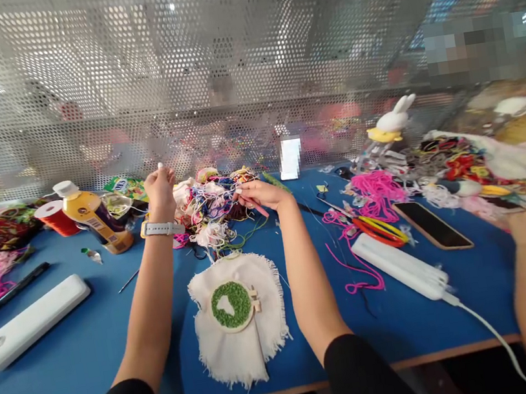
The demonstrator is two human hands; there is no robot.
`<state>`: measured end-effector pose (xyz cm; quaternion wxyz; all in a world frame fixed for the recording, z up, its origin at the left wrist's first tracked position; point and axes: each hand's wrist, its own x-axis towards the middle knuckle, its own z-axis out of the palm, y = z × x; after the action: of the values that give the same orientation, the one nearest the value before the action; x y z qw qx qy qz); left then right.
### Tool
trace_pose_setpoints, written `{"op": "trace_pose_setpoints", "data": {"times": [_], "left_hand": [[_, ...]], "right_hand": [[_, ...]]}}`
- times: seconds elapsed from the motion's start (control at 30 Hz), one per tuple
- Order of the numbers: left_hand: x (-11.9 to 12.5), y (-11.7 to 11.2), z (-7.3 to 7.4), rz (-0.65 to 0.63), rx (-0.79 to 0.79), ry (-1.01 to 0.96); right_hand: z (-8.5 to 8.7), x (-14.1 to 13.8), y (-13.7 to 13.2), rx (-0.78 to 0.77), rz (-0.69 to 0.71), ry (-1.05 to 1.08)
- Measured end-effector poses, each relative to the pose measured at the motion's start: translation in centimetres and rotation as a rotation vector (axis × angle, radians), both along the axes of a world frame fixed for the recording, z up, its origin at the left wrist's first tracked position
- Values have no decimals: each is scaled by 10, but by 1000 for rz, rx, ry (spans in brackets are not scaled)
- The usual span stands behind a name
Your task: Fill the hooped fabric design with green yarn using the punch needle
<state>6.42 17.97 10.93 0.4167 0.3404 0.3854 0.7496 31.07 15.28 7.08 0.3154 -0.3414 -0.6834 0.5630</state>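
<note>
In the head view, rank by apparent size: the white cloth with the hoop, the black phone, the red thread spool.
1. White cloth, though it lies nearest the camera.
2. Black phone.
3. Red thread spool.

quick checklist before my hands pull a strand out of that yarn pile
1. Left hand free above the pile: cannot tell, fingers pinched, strand too fine to see.
2. Right hand on the yarn pile: ok, fingertips touch it.
3. Embroidery hoop out of the way: ok, flat on its cloth, nearer the table edge.
4. Bottle clear of left wrist: ok, apart, tilted.
5. Scissors reachable: ok, right of the pile.
</note>
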Motion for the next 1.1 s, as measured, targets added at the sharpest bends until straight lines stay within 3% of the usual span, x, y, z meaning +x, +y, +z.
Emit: {"op": "trace_pose_setpoints", "data": {"times": [0.17, 0.47, 0.87, 1.1], "left_hand": [[-9, 3, -4, 10, -3, 101], [-12, 8, -16, 56, -55, 211], [-20, -3, 4, 8, 17, 174], [-22, 1, -2, 83, 153, 168]], "right_hand": [[-10, 24, 2, -75, 34, -28], [-9, 42, 2, -95, 28, -6], [-7, 45, -7, -112, 163, 57], [-5, 44, -11, -119, 208, 87]]}}
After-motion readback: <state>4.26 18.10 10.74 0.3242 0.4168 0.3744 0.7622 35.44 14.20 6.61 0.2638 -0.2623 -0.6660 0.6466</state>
